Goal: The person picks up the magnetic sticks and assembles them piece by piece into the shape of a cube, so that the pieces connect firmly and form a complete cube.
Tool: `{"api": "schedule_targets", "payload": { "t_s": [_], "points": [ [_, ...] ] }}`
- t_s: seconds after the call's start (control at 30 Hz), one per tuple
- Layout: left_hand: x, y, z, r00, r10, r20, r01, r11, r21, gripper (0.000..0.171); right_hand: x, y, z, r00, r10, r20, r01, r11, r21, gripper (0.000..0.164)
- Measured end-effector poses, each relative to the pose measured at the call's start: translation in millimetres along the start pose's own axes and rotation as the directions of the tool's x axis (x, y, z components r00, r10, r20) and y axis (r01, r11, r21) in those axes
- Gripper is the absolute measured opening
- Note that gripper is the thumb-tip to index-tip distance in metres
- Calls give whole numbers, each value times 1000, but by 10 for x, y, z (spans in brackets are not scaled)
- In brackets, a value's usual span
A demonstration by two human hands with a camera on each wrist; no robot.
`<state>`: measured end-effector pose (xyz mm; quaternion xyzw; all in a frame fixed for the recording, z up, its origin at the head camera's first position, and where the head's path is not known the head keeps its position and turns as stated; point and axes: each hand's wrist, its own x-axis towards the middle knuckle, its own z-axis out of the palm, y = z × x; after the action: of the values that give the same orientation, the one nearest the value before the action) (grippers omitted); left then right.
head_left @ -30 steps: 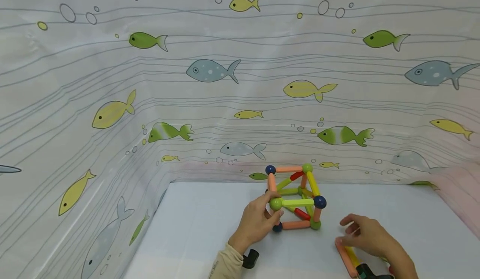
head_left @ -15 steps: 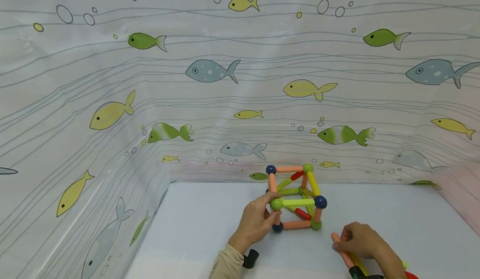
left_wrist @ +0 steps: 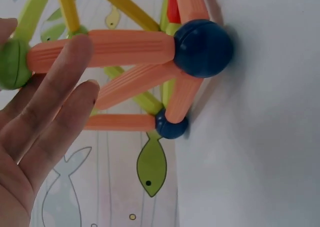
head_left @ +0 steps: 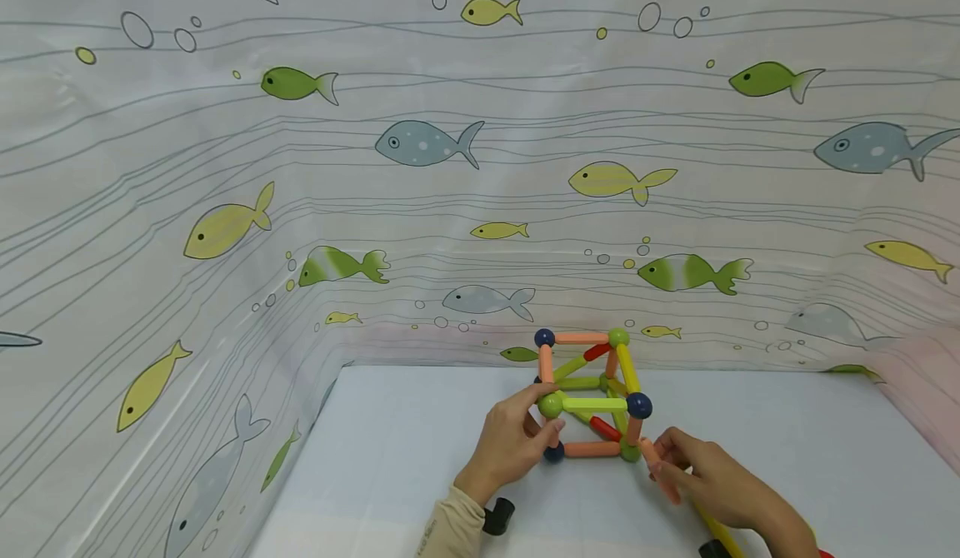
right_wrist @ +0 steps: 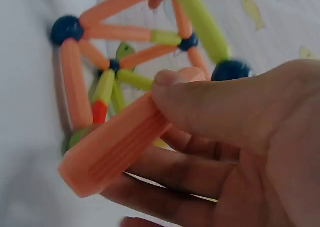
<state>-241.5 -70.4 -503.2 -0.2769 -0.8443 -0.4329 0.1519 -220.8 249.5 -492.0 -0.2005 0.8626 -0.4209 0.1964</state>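
A cube-like frame (head_left: 596, 406) of magnetic rods and balls stands on the white table, with orange, green, yellow and red rods. My left hand (head_left: 504, 441) holds its near left side at the green ball (head_left: 551, 405); in the left wrist view its fingers lie along an orange rod (left_wrist: 132, 48) that runs to a dark blue ball (left_wrist: 203, 48). Between thumb and fingers, my right hand (head_left: 720, 476) pinches a loose orange magnetic rod (right_wrist: 115, 144). That rod is tilted, its far end close to the frame's lower right green ball (head_left: 630, 450); whether they touch I cannot tell.
A yellow rod (head_left: 722, 535) lies on the table beneath my right wrist. Something red (head_left: 826, 554) peeks out beside that forearm, mostly hidden. Behind the table (head_left: 390, 441) hangs a fish-patterned sheet (head_left: 420, 208), also along both sides.
My right hand has picked up the orange rod from beside the yellow one and carried it left and forward to the frame. The left hand keeps its hold on the frame.
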Motion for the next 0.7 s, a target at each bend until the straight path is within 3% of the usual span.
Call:
{"api": "schedule_targets", "payload": {
  "t_s": [0.13,0.23,0.33,0.43,0.57,0.7],
  "points": [
    [-7,-19,-39,1000,-6,26,8,997,-77,40,51,-131,145,989,-104,106,91,988,123,28],
    [-12,-27,-62,998,-34,50,40,992,-120,34,169,-210,351,989,-129,73,117,981,157,31],
    [-13,-28,-74,996,-52,72,63,986,-153,31,301,-266,558,991,-121,-57,129,980,151,33],
    [-12,-27,-80,995,-56,86,70,984,-165,32,414,-298,728,971,-95,-218,125,984,126,30],
    [-5,-17,-86,995,-46,87,59,986,-153,32,524,-338,890,915,-45,-402,111,983,144,21],
    [2,-6,-93,996,-39,81,50,989,-136,31,592,-374,996,852,-36,-522,145,975,169,21]
  ]
}}
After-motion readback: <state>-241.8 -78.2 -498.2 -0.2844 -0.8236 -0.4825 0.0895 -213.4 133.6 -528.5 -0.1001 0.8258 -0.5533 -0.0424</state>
